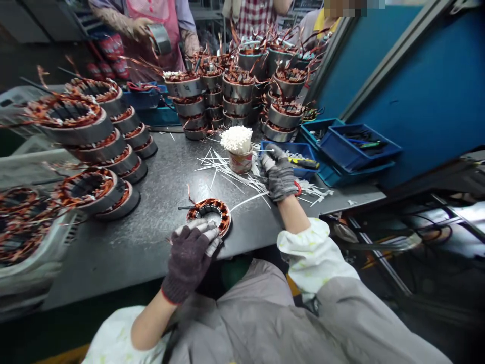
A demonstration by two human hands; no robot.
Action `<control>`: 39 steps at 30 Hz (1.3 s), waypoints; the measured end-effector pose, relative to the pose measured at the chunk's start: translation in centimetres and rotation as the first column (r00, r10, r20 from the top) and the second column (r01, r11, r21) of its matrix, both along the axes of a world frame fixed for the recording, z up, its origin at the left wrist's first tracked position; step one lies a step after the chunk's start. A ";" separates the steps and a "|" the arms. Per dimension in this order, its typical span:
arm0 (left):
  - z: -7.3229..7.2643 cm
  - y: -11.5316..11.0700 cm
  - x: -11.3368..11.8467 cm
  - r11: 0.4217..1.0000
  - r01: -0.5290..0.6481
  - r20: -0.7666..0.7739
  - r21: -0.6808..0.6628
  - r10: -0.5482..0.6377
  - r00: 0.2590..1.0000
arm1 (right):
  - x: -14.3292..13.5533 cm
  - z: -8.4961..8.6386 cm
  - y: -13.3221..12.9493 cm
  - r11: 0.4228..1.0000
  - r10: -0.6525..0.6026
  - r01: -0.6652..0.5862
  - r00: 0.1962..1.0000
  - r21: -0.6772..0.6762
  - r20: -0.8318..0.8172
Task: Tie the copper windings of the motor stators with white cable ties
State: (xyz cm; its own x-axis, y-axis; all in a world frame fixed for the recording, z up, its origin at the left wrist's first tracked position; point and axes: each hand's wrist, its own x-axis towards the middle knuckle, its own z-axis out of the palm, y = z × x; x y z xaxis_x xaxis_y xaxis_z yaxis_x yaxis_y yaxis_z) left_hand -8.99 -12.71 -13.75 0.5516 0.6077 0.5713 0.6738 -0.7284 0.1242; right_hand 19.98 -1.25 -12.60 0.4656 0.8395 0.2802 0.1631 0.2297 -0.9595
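A motor stator (226, 218) with copper windings lies on the dark tabletop in front of me. My left hand (191, 253), in a dark glove with pale fingertips, holds its near left side. A white cord (248, 199) runs from the stator's right side toward my right hand (278, 172). That hand wears a grey striped glove, and its fingers are curled on the cord, partly hiding it. Beside its wrist shows a red handle loop (298, 188). Just left of the hand stands a cup (241, 163) packed with white sticks or cords (237, 139).
Stacked stators stand at left (85, 129) and at the back (237, 91). Loose white strips (217, 163) surround the cup. A yellow-handled tool (305, 163) lies over a blue bin (299, 149). More bins (352, 151) stand right. Across the table, a person holds another stator (161, 39).
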 end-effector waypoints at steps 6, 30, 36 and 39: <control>-0.2 -0.9 1.5 0.994 -0.103 0.001 0.041 0.103 0.995 | -1.1 2.2 -3.3 0.973 -0.041 0.056 0.996 0.223 -0.076; 0.4 -0.5 0.8 0.984 -0.092 -0.196 -0.150 0.062 0.979 | -5.6 -3.1 -18.9 0.627 0.735 -0.779 0.600 0.022 0.316; 0.0 -0.7 1.5 0.984 -0.124 -0.148 -0.129 0.104 0.984 | -6.2 -3.7 -18.0 0.616 0.737 -0.786 0.597 0.049 0.318; -0.2 -0.8 1.7 0.985 -0.149 -0.090 -0.086 0.142 0.986 | -7.4 -4.5 -16.0 0.644 0.707 -0.760 0.633 0.082 0.315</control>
